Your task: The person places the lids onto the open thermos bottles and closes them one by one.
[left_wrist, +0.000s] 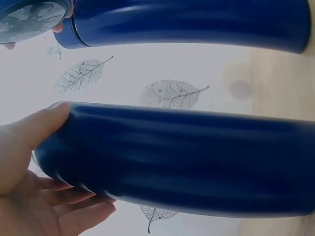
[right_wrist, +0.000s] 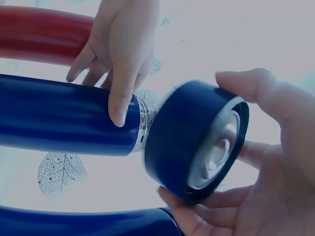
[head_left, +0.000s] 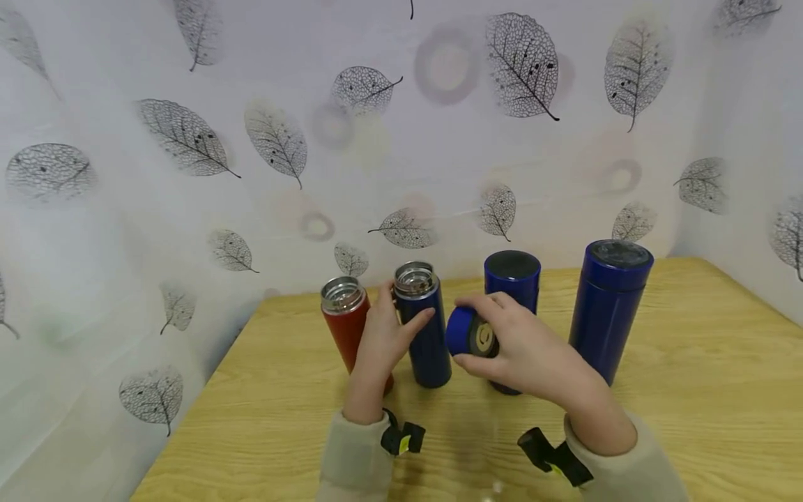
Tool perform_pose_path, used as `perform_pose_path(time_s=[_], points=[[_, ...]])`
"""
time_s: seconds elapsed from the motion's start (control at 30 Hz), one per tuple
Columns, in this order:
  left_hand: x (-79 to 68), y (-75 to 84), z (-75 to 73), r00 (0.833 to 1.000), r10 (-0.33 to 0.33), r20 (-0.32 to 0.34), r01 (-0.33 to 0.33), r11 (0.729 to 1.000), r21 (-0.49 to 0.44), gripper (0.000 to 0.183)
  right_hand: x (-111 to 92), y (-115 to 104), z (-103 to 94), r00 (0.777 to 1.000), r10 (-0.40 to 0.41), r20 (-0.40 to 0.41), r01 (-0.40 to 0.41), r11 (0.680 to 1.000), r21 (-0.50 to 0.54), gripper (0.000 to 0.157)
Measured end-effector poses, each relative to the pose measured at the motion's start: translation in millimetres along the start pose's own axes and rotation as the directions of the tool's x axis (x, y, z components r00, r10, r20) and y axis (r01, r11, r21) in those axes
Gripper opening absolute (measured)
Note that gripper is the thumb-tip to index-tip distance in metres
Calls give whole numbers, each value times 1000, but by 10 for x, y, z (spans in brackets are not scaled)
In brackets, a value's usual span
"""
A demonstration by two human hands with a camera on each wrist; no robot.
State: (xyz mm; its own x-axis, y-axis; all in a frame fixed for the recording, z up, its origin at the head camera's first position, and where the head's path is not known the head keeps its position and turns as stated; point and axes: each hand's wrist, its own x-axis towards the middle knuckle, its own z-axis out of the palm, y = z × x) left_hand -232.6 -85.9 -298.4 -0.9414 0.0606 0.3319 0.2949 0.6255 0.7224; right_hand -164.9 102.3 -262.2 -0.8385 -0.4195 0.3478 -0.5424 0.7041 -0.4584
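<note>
An uncapped blue thermos stands upright on the table, its steel mouth showing. My left hand grips it just below the neck; the left wrist view shows the thumb on one side and the fingers on the other. To its right, my right hand holds a blue thermos lid by its rim between thumb and fingers. Tipped on its side, the lid is off the bottle, and in the right wrist view it overlaps the steel neck. Left of the blue thermos is an uncapped red thermos, partly hidden by my left hand.
Two capped blue thermoses stand on the right: one behind my right hand, a taller one farther right. The wooden table ends at a leaf-patterned curtain at the back and sides.
</note>
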Motion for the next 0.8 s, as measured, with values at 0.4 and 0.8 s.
perform_pose_path(time_s=[0.4,0.8], points=[[-93,64,-110,997,-9,77,2,996,90,75,-10,-8,-87,964,49,-260,-1,984,179,60],[-190,142,-227,963,70,261,-93,993,78,72,-24,-20,-118,913,98,-396,20,959,283,64]])
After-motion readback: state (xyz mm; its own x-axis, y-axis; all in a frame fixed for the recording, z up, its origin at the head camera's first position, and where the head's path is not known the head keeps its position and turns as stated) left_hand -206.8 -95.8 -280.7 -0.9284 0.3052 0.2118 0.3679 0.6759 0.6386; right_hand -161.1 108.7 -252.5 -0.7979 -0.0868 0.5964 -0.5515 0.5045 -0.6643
